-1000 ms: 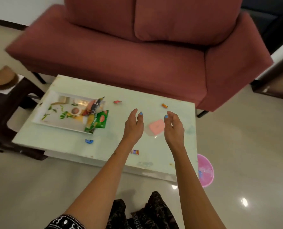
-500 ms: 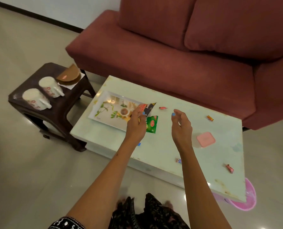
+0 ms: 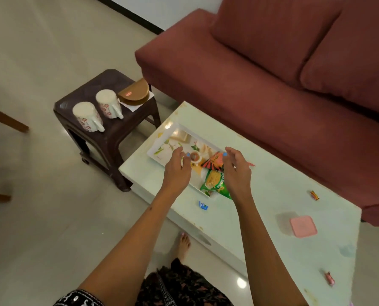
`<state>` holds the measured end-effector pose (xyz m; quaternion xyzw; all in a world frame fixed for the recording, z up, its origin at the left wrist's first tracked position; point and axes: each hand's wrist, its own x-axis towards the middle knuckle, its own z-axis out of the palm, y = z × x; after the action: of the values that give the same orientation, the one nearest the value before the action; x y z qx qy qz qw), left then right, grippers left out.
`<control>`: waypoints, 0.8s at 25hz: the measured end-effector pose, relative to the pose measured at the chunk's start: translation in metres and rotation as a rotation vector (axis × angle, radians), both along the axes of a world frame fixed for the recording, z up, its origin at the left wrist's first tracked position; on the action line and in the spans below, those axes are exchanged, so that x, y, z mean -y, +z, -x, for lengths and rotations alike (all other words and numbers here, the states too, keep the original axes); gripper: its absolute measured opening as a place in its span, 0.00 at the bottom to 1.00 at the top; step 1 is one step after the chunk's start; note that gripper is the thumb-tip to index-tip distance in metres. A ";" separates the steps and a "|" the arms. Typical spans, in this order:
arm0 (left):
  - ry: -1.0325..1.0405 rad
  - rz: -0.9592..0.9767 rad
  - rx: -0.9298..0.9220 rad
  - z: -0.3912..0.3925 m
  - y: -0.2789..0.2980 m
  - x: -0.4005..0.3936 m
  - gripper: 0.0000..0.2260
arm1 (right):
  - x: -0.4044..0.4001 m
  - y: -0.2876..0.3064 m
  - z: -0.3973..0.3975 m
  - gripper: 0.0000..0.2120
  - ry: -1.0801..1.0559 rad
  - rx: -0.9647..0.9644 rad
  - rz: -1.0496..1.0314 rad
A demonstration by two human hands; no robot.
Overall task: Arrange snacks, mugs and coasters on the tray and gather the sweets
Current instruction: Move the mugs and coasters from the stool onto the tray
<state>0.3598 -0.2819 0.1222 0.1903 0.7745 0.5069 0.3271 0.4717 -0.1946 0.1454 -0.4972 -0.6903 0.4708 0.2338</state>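
Note:
A white printed tray [image 3: 160, 145] lies on the left end of the pale coffee table [image 3: 261, 204]. On its near end rest a green snack packet [image 3: 215, 184] and a red-orange packet [image 3: 214, 162]. My left hand [image 3: 177, 171] and my right hand [image 3: 236, 171] hover over the tray, fingers apart, holding nothing. Two white floral mugs [image 3: 89, 115] [image 3: 108, 103] stand upside down on a dark stool [image 3: 120, 131], beside brown coasters [image 3: 134, 92]. Wrapped sweets lie scattered on the table: a blue one [image 3: 203, 205], an orange one [image 3: 314, 194], a pink one [image 3: 329, 278].
A pink lidded box [image 3: 303, 226] sits on the table's right part. A dark red sofa [image 3: 272, 69] stands behind the table. My bare foot [image 3: 184, 244] is on the glossy floor at the table's near edge. Wooden furniture legs [image 3: 6, 120] are at the far left.
The view has swung left, bringing the stool and mugs into sight. Both hands moved from the pink box area to above the tray. The left hand held a packet's edge, now empty.

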 end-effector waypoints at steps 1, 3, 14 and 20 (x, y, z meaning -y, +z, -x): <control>0.011 0.008 -0.008 0.009 0.000 -0.003 0.19 | -0.005 -0.002 0.011 0.15 0.025 0.000 0.003; 0.038 0.014 -0.021 0.027 0.002 -0.010 0.19 | -0.015 -0.003 0.034 0.16 0.088 0.008 0.000; 0.252 0.095 -0.054 0.143 -0.013 -0.007 0.24 | -0.043 -0.016 0.178 0.15 0.372 0.083 0.005; 0.326 0.228 -0.042 0.245 -0.035 0.013 0.27 | -0.037 -0.030 0.285 0.20 0.520 0.159 0.026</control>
<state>0.1150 -0.2945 0.0875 0.0349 0.8542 0.4580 0.2438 0.1872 -0.1575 0.1151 -0.3417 -0.8049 0.4832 0.0439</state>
